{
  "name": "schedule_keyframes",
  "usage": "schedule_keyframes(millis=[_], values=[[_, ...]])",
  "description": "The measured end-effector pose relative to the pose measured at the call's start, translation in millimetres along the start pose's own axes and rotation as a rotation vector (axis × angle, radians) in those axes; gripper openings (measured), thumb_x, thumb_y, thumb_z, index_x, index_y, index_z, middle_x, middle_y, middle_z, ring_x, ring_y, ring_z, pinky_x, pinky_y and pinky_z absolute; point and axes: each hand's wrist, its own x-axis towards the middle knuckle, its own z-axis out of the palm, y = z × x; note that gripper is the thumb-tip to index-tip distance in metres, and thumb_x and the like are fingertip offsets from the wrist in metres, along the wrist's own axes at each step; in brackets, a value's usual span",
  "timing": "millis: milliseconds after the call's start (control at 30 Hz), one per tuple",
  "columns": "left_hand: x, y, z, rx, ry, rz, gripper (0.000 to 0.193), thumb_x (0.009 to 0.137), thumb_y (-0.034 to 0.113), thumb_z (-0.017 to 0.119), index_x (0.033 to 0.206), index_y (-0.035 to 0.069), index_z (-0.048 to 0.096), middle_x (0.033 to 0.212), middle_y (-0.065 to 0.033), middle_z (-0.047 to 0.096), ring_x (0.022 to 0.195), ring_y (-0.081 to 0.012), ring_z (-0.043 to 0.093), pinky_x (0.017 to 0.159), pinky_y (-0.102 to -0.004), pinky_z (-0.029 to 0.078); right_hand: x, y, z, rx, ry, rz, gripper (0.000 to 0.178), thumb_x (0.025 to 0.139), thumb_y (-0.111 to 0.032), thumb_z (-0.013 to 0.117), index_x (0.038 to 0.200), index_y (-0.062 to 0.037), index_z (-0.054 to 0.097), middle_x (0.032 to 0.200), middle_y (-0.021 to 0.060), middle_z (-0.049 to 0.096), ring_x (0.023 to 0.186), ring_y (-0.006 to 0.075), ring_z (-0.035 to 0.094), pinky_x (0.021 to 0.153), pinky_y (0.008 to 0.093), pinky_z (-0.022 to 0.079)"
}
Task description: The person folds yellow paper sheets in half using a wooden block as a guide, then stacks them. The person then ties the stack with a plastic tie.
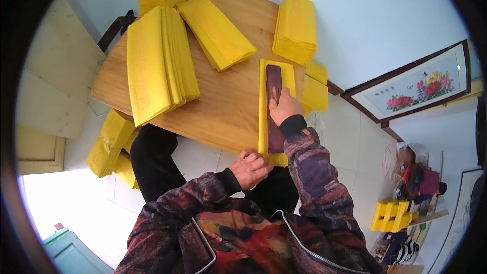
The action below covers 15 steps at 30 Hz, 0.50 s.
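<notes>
A long, dark red-brown bar (pixel 274 122), which looks like wood, lies lengthwise on a folded strip of yellow paper (pixel 263 99) at the table's right side. My right hand (pixel 285 108) is closed over the middle of the bar, thumb and fingers against it. At the near end of the paper, just past the table edge, my left hand (pixel 249 169) is curled with its fingers bent in. Its fingertips are hidden, so whatever it grips does not show.
A thick fanned yellow paper stack (pixel 152 66) covers the wooden table's (pixel 223 101) left side. Another bundle (pixel 215 33) lies behind it, and one (pixel 295 28) stands at the far right against the wall. More bundles (pixel 109 142) sit low at left. A framed flower picture (pixel 416 83) leans at right.
</notes>
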Motion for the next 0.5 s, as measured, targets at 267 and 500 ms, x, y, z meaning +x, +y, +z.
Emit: schedule_keyframes(millis=[267,500], values=[[5.9,-0.5,6.3,-0.042,-0.072,0.014,0.039,0.070,0.021,0.069,0.106,0.011,0.058,0.105,-0.0049,0.054,0.095,-0.0225,0.049,0.085,-0.0392,0.036,5.2,-4.9,-4.8,-0.075,-0.077,0.028,0.031,0.083,-0.027,0.054,0.100,-0.0020,0.047,0.084,0.0213,0.065,0.083,0.0389,0.062,0.076,0.0468,0.047],[6.8,-1.7,2.8,-0.040,-0.059,0.019,0.039,0.070,0.020,0.069,0.106,0.011,0.059,0.107,-0.0045,0.054,0.095,-0.0226,0.050,0.084,-0.0379,0.037,-0.5,-9.7,-3.8,-0.099,-0.065,0.068,0.029,0.084,-0.026,0.052,0.100,-0.0023,0.047,0.086,0.0222,0.064,0.085,0.0378,0.063,0.076,0.0465,0.048]])
